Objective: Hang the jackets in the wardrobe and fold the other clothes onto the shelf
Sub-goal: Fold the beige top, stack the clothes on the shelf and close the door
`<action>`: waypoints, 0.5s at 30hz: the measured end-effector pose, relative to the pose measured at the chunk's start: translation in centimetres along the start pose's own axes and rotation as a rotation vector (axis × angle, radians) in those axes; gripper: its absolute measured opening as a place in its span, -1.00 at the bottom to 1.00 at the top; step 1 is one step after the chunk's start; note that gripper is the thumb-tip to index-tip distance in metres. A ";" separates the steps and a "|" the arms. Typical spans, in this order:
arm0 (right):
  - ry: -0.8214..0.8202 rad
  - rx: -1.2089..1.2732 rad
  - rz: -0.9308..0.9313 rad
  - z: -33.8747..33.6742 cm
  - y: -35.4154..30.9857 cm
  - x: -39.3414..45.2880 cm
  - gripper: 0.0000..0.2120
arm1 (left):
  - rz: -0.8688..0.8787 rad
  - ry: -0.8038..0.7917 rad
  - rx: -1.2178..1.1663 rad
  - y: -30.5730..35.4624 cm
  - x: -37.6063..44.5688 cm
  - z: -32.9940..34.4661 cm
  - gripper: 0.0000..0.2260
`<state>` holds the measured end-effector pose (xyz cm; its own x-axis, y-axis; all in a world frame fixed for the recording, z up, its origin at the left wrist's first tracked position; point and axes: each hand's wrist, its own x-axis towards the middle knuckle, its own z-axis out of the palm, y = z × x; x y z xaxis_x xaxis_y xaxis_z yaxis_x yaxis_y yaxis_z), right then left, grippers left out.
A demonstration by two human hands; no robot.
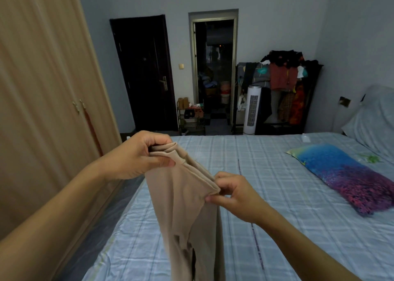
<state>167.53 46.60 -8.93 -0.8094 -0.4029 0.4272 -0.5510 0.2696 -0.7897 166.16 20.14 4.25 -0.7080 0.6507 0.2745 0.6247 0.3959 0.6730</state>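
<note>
Far left, nine o'clock: wardrobe [49,93], doors closed.

Left of centre: left hand [136,155], grip clamped on one end of the top hem of a beige garment [183,206], thumb below, fingers curled over the bunched edge.

Centre: garment held up above the bed [266,174], hem stretched between both hands, body hanging toward six o'clock and out of view at the bottom edge. Dark patch low on the cloth; tear or shadow cannot be told.

Right of centre: right hand [236,195], grip pinched on the other end of the hem.

Far right, three o'clock: patterned pillow [341,174] lying on the bed.

Judged stage: straightening before folding. Risks: thin cloth slipping from the light right pinch and dropping in a heap; uneven tension giving a crooked fold; closed wardrobe doors obstructing access to the shelf with both hands occupied.
</note>
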 end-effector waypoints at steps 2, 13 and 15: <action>0.097 -0.066 -0.032 -0.7 0.4 0.2 -0.92 | -0.014 0.028 0.070 -0.7 0.1 -0.3 -0.91; 0.240 -0.224 -0.082 -6.1 -0.5 2.0 -0.88 | 0.025 0.284 0.044 -0.3 2.6 0.3 -0.93; 0.105 -0.161 0.010 -4.9 1.0 0.8 -0.78 | 0.013 0.292 0.052 0.1 3.4 1.0 -0.86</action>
<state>165.35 50.80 -7.25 -0.8272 -0.3084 0.4696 -0.5612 0.4135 -0.7170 164.18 23.02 4.54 -0.7599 0.4448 0.4740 0.6451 0.4265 0.6340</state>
